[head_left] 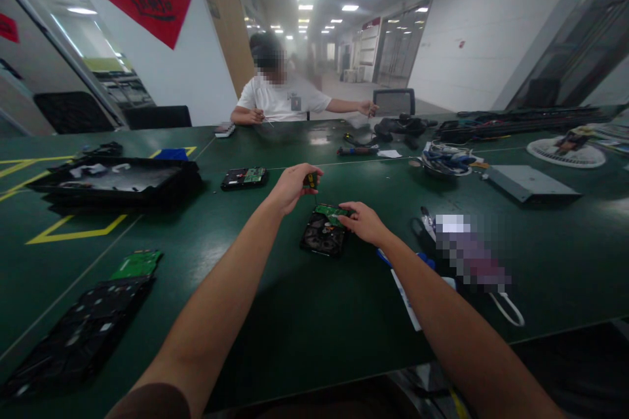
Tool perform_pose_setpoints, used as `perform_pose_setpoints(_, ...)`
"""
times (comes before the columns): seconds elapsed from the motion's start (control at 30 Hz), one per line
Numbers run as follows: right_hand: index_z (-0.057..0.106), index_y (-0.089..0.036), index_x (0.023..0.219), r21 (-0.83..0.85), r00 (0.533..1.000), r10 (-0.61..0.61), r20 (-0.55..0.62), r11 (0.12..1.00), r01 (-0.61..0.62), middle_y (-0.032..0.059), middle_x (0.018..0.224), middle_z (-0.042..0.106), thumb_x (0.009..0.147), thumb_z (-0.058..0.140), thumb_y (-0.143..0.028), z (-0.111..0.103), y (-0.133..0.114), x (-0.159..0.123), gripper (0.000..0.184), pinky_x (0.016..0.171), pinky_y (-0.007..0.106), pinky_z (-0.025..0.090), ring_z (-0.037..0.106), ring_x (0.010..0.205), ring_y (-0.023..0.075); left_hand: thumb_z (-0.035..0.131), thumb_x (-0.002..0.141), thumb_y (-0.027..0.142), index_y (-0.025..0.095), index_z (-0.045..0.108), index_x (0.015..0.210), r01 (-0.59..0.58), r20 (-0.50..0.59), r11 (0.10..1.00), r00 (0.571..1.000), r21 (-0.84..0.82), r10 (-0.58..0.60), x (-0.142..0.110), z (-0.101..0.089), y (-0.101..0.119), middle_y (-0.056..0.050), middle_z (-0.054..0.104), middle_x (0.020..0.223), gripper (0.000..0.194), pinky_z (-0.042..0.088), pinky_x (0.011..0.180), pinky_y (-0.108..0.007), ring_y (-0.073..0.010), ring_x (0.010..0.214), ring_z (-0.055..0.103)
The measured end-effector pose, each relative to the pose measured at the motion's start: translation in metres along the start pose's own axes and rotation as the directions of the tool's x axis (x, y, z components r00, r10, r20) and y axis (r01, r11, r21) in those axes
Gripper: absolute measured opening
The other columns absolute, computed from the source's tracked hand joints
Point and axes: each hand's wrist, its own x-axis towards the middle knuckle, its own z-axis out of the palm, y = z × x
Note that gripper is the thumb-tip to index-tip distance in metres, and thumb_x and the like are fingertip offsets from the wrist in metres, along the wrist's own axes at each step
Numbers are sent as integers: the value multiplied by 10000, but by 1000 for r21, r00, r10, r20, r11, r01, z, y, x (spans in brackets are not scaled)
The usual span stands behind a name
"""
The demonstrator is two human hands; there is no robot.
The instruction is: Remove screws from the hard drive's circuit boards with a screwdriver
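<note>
A hard drive [322, 239] lies flat on the green table in front of me, its green circuit board facing up at the far end. My left hand [295, 188] is closed around the black and yellow handle of a screwdriver [310, 181]. The thin shaft points down at the drive's far left corner; whether its tip sits in a screw is too small to tell. At the drive's right edge my right hand [362, 222] rests with bent fingers on the circuit board. I cannot make out whether those fingertips pinch anything small.
Another hard drive [244, 177] lies further left, with several more drives [83, 324] at the near left. Black trays [118, 180] are stacked behind them. On the right are a metal box [533, 183] and a bowl of cables [446, 160]. A person [280, 95] sits opposite.
</note>
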Motion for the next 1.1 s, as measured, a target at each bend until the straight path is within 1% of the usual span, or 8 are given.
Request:
perform_pose_setpoints(0.1,653,-206,1278,0,1000,-2,-11,1000,2,95,1174,619,871,702,-399,0,0,0,454,729,295,511,588,795,140,652,764,323,136,660,877,55,15,996,998,-72,-54,1,0,-1,-96,678,811,218,557,627,-317,-197,757,657)
perform_pose_setpoints(0.2,656,-208,1277,-3,1000,2,-9,1000,-2,91,1139,625,865,708,-395,0,0,0,456,734,302,510,590,799,148,649,760,307,145,637,864,46,-17,993,999,-113,-48,4,-1,-4,-96,683,830,193,569,643,-335,-201,766,661)
perform_pose_setpoints(0.37,651,-211,1289,2,1000,19,5,1000,-19,81,1087,626,868,704,-420,-1,-2,0,474,730,298,500,586,803,148,640,755,309,131,688,803,-39,-38,999,999,17,39,3,-3,-3,-93,657,836,191,530,575,-255,-173,760,625)
perform_pose_setpoints(0.53,648,-206,1290,11,1000,10,1,1000,-10,85,1094,629,866,708,-411,-1,0,0,475,740,301,504,592,806,151,635,783,332,137,668,893,43,27,997,999,-61,-41,2,-1,-3,-107,687,828,227,538,589,-287,-193,755,655)
perform_pose_setpoints(0.63,644,-208,1299,9,1000,7,3,1000,-7,85,1089,634,871,705,-402,0,1,0,474,746,307,507,597,808,156,641,770,317,148,635,879,49,-12,994,999,-101,-50,5,-1,-6,-114,704,850,201,529,575,-285,-199,752,667)
perform_pose_setpoints(0.87,644,-202,1301,-10,1000,10,2,1000,-10,85,1061,637,874,706,-398,-1,0,0,473,733,302,499,595,805,158,647,741,333,130,690,795,-56,-74,996,995,66,61,4,-3,-3,-93,677,855,214,490,523,-230,-165,743,632)
perform_pose_setpoints(1.0,650,-196,1288,-12,1000,8,-1,1000,-8,82,1068,635,871,707,-391,0,0,0,464,725,294,493,586,787,147,636,762,345,131,673,871,12,-16,1000,1000,19,-11,3,-2,-3,-105,698,841,243,480,507,-236,-182,735,657)
perform_pose_setpoints(1.1,650,-199,1288,-8,1000,-4,-3,1000,4,84,1086,631,872,703,-406,0,1,0,467,725,296,495,587,787,147,630,764,325,141,637,899,50,-25,997,998,-64,-52,5,-1,-5,-104,707,832,228,529,564,-277,-197,745,679)
